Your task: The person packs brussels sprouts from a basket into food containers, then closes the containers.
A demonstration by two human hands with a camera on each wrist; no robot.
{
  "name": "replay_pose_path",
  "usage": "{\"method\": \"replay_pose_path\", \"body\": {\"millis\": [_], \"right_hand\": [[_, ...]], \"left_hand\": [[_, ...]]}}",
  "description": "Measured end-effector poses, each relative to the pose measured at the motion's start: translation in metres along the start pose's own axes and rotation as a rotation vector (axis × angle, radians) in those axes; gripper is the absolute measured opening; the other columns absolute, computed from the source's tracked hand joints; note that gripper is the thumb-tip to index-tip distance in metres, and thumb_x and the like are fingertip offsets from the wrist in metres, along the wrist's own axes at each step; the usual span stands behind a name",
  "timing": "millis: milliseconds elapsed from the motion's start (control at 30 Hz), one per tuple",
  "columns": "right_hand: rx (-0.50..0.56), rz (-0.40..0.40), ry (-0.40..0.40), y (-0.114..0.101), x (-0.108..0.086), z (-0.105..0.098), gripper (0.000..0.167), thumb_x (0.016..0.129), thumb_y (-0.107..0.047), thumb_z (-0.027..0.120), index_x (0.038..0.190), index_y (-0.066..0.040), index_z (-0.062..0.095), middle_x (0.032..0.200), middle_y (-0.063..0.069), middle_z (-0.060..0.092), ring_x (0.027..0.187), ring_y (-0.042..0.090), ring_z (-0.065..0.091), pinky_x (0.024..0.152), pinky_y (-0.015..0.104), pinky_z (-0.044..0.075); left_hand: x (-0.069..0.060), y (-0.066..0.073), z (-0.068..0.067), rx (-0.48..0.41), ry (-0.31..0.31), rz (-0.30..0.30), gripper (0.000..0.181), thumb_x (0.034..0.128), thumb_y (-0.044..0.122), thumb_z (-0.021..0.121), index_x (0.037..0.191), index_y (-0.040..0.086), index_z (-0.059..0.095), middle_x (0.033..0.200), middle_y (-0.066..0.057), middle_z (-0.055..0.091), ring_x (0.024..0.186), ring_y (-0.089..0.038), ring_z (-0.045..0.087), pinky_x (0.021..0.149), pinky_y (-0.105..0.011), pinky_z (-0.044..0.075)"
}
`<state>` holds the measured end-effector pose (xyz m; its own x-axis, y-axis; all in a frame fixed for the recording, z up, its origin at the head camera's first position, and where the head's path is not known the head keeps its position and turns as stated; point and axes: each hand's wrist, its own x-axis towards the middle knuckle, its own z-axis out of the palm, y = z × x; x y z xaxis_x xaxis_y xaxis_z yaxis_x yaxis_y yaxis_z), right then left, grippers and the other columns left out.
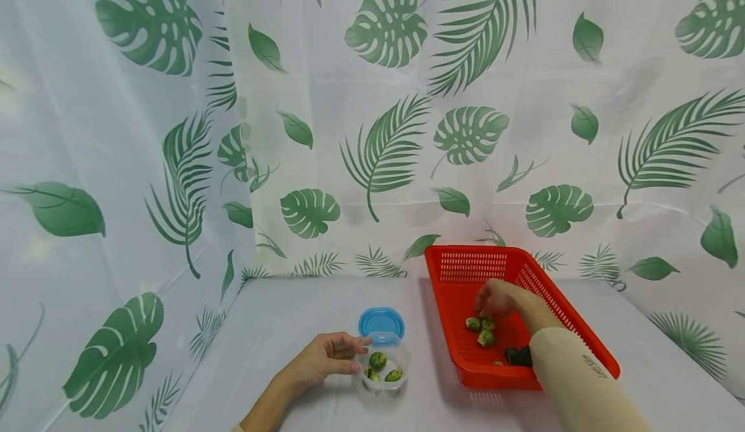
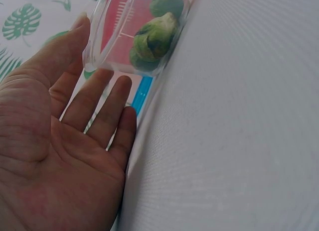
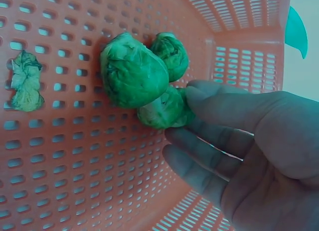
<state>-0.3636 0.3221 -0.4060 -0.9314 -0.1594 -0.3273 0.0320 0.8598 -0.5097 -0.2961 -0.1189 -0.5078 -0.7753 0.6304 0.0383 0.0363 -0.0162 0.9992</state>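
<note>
My left hand [image 1: 327,356] is at the left side of a clear plastic container [image 1: 381,385], thumb and fingertips touching its rim. Its other fingers extend fairly straight below the container [image 2: 132,66] in the left wrist view. Several Brussels sprouts [image 1: 377,360] lie inside. My right hand [image 1: 499,299] reaches into a red perforated basket [image 1: 451,345]. In the right wrist view its thumb and fingertips close around a small Brussels sprout [image 3: 162,110], partly hidden by the thumb. Other sprouts, including a larger one [image 3: 133,71], sit against it on the basket floor.
A blue lid [image 1: 381,322] lies just behind the clear container on the white table [image 1: 291,302]. A loose yellowish leaf scrap [image 3: 27,81] rests on the basket floor. Leaf-patterned sheets [image 1: 372,160] hang behind and to the left of the table.
</note>
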Motion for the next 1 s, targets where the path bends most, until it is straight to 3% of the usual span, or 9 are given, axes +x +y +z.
{"method": "replay_pose_path", "body": {"millis": [433, 800, 1000], "right_hand": [[-0.009, -0.021, 0.029, 0.0, -0.002, 0.001, 0.014, 0.09, 0.001, 0.074, 0.103, -0.002, 0.074, 0.095, 0.009, 0.071, 0.088, 0.025, 0.064, 0.086, 0.044, 0.063], [-0.023, -0.047, 0.134, -0.006, 0.002, 0.004, 0.015, 0.086, -0.002, 0.08, 0.1, -0.005, 0.075, 0.092, 0.007, 0.073, 0.084, 0.025, 0.065, 0.081, 0.043, 0.064], [0.005, -0.091, 0.153, -0.011, 0.002, -0.002, 0.01, 0.089, -0.003, 0.077, 0.099, -0.005, 0.074, 0.093, 0.008, 0.072, 0.086, 0.024, 0.064, 0.081, 0.04, 0.061]], "left_hand": [[0.001, -0.001, 0.0, 0.0, -0.013, 0.01, 0.039, 0.0927, 0.013, 0.079, 0.124, -0.006, 0.066, 0.152, -0.012, 0.057, 0.146, -0.028, 0.05, 0.115, -0.035, 0.047], [0.001, -0.003, -0.003, 0.01, -0.017, 0.007, 0.038, 0.0914, 0.016, 0.081, 0.123, -0.001, 0.068, 0.151, -0.008, 0.059, 0.145, -0.024, 0.052, 0.115, -0.033, 0.047], [0.002, -0.001, -0.002, 0.01, -0.016, 0.0, 0.038, 0.0923, 0.015, 0.08, 0.124, -0.003, 0.066, 0.152, -0.01, 0.057, 0.146, -0.026, 0.05, 0.117, -0.035, 0.045]]}}
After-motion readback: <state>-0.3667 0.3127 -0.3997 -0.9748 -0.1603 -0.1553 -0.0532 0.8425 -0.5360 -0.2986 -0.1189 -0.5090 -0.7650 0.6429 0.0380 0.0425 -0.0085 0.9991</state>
